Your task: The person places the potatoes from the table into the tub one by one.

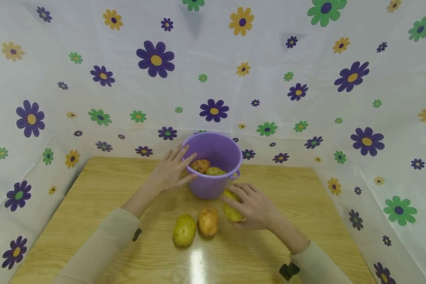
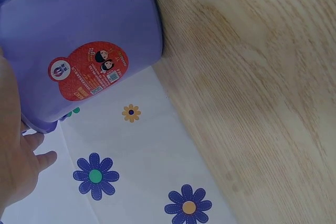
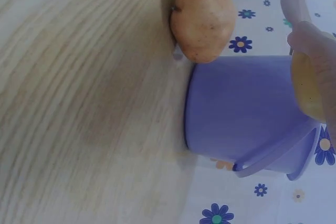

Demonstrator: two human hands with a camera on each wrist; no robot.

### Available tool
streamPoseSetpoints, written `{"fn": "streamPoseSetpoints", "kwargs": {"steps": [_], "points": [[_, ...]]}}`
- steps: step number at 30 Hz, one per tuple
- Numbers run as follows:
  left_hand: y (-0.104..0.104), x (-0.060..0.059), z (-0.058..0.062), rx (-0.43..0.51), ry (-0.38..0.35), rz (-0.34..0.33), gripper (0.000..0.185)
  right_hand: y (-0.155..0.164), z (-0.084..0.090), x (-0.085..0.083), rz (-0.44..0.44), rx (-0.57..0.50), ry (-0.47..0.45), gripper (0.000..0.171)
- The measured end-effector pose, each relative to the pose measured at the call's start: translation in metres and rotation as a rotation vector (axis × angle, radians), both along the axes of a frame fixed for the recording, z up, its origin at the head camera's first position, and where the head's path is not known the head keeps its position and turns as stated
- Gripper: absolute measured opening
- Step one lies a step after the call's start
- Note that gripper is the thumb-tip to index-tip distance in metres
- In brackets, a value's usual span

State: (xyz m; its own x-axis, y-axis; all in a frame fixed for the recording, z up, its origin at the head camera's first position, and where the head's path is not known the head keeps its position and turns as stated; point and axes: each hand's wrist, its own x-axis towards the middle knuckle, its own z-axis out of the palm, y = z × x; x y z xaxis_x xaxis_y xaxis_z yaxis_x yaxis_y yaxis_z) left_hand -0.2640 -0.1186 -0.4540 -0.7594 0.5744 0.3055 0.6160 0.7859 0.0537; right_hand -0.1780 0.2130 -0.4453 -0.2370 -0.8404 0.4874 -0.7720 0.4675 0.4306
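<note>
Head, left hand [image 1: 168, 171]: spread fingers touch purple bucket [image 1: 208, 188]
Head, right hand [image 1: 253, 207]: gripping yellow potato [image 1: 231, 213] beside bucket
Head, worktop [image 1: 110, 185]: two loose potatoes [image 1: 208, 222]; two more potatoes [image 1: 200, 166] inside bucket
Left wrist, bucket: red sticker [image 2: 97, 72]
Right wrist, yellow potato: off worktop

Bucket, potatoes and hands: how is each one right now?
Purple bucket: upright, uncovered
Bucket handle: hanging down
Left hand: spread, touching the bucket
Right hand: gripping a yellow potato
Yellow potato: lifted off the table
Green potato: lying on the table
Brown potato: lying on the table
Second brown potato: inside the bucket
Second green potato: inside the bucket
</note>
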Motion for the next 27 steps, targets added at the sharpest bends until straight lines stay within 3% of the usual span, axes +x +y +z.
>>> {"fn": "streamPoseSetpoints", "kwargs": {"steps": [9, 16, 27], "points": [[0.000, 0.000, 0.000, 0.010, 0.017, -0.005, 0.093, -0.003, 0.009, -0.010, 0.013, -0.047, 0.037, 0.080], [0.002, 0.002, 0.001, 0.022, 0.001, 0.004, 0.078, -0.006, 0.015, -0.018, 0.019, -0.086, 0.056, 0.082], [0.001, 0.001, 0.000, 0.025, 0.015, -0.008, 0.084, -0.011, 0.024, -0.027, 0.003, -0.149, 0.030, 0.080]]}}
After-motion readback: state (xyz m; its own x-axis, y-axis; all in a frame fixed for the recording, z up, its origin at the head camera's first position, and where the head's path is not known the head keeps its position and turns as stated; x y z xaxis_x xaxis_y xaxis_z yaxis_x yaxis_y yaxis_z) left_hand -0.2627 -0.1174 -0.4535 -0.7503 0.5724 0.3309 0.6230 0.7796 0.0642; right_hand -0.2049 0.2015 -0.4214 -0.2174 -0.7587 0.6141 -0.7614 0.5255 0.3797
